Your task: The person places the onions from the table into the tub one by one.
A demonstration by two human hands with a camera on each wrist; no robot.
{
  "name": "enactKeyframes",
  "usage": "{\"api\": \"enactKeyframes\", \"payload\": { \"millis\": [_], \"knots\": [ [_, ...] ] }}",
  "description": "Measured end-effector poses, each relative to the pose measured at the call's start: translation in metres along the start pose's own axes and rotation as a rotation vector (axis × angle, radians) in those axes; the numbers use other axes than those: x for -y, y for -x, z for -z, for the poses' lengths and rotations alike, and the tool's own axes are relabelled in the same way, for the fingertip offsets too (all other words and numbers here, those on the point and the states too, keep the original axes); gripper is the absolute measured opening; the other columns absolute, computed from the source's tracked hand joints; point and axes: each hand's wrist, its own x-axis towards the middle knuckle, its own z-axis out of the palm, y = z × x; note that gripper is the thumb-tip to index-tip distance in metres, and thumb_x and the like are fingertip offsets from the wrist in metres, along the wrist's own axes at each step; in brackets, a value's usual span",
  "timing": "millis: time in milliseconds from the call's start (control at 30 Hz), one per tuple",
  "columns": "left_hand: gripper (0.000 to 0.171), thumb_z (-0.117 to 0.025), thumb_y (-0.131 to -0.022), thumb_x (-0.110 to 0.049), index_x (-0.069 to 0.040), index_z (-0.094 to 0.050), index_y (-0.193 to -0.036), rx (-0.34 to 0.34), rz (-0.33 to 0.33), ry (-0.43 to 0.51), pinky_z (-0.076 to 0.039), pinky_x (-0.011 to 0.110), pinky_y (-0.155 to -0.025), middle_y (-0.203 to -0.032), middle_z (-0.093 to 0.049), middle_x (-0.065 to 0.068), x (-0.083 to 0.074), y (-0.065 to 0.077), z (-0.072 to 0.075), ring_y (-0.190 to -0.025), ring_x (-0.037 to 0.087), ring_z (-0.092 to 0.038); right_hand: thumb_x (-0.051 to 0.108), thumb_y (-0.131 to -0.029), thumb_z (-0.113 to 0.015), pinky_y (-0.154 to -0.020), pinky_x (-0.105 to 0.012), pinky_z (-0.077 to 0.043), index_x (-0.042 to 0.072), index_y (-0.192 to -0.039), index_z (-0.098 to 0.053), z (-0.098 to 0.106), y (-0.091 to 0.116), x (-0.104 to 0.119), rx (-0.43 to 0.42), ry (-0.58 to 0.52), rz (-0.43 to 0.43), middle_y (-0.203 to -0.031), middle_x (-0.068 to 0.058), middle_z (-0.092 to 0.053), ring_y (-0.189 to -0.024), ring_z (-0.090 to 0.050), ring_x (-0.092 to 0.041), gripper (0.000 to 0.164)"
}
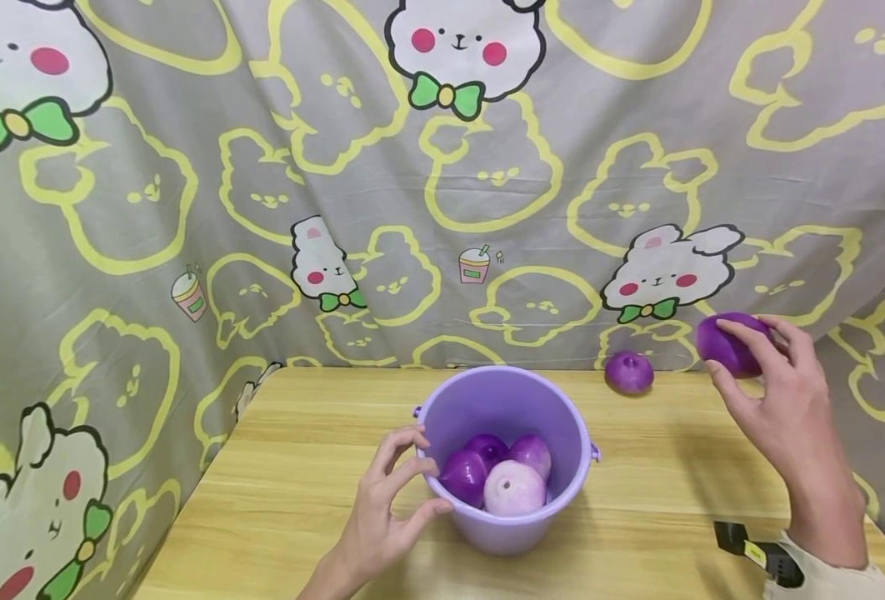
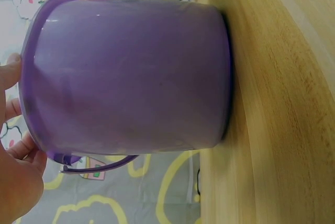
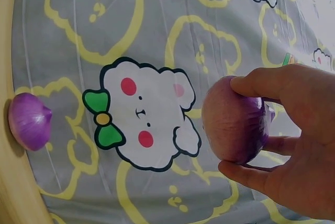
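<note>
My right hand (image 1: 787, 400) holds a purple onion (image 1: 731, 343) above the table's right side. In the right wrist view, thumb and fingers wrap the sides of this onion (image 3: 233, 122). My left hand (image 1: 386, 500) grips the rim of a lilac bucket (image 1: 506, 533) at its left side, fingers bent against the edge; the left wrist view shows the bucket wall (image 2: 131, 77) upright on the table. Inside lie several onions, among them a pale one (image 1: 515, 488) in front and a dark purple one (image 1: 463, 477) on the left.
Another purple onion (image 1: 629, 372) sits at the back of the wooden table (image 1: 300, 467), close to the patterned curtain (image 1: 412, 192). The bucket's handle (image 2: 104, 166) hangs down on its far side. A black strap device (image 1: 761, 554) is on my right wrist.
</note>
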Motion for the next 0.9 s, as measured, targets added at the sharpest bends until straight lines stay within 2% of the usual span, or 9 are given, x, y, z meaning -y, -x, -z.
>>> {"api": "enactKeyframes", "payload": {
  "millis": [467,567,700,800,867,900],
  "knots": [
    [0.025,-0.080,-0.091,-0.030,-0.011,-0.067,-0.101,0.005,0.002,0.001,-0.041,0.036,-0.116,-0.121,-0.056,0.015,0.003,0.002,0.000,-0.123,0.042,-0.054,0.004,-0.088,-0.075,-0.106,-0.072,-0.040,0.009,-0.135,-0.064,0.000,0.000,0.011,-0.003,0.003,0.017,-0.150,-0.026,-0.039,-0.125,-0.045,-0.054,0.048],
    [0.025,-0.080,-0.091,-0.030,-0.011,-0.067,-0.101,0.006,0.002,-0.001,-0.041,0.036,-0.116,-0.120,-0.056,0.015,0.004,0.003,-0.001,-0.123,0.042,-0.054,0.004,-0.088,-0.075,-0.107,-0.066,-0.041,0.010,-0.135,-0.065,-0.001,0.001,0.014,-0.006,-0.002,0.022,-0.150,-0.025,-0.039,-0.125,-0.046,-0.053,0.049],
    [0.026,-0.080,-0.091,-0.031,-0.012,-0.067,-0.102,0.006,0.003,-0.004,-0.041,0.035,-0.116,-0.120,-0.056,0.015,0.006,0.004,-0.001,-0.124,0.042,-0.053,0.002,-0.087,-0.076,-0.111,-0.052,-0.040,0.010,-0.136,-0.065,-0.001,0.001,0.017,-0.008,-0.019,0.036,-0.151,-0.023,-0.038,-0.125,-0.045,-0.052,0.051],
    [0.026,-0.080,-0.091,-0.031,-0.012,-0.067,-0.102,0.008,0.006,-0.003,-0.041,0.035,-0.116,-0.120,-0.056,0.016,0.006,0.005,-0.001,-0.124,0.042,-0.053,0.001,-0.086,-0.077,-0.111,-0.048,-0.039,0.010,-0.136,-0.065,-0.001,0.001,0.019,-0.012,-0.027,0.059,-0.152,-0.023,-0.038,-0.124,-0.045,-0.051,0.052],
    [0.026,-0.080,-0.091,-0.031,-0.012,-0.067,-0.102,0.009,0.007,-0.004,-0.041,0.035,-0.116,-0.121,-0.056,0.016,0.006,0.005,-0.001,-0.124,0.042,-0.053,0.000,-0.085,-0.077,-0.109,-0.052,-0.041,0.010,-0.136,-0.065,-0.002,0.001,0.020,-0.015,-0.026,0.075,-0.152,-0.024,-0.038,-0.123,-0.045,-0.051,0.053],
    [0.026,-0.080,-0.091,-0.031,-0.012,-0.067,-0.102,0.010,0.007,-0.005,-0.041,0.035,-0.116,-0.121,-0.056,0.015,0.006,0.006,-0.001,-0.124,0.042,-0.053,0.000,-0.085,-0.078,-0.109,-0.047,-0.041,0.010,-0.135,-0.065,-0.002,0.001,0.021,-0.017,-0.026,0.084,-0.152,-0.024,-0.038,-0.122,-0.045,-0.050,0.053]
  ]
}}
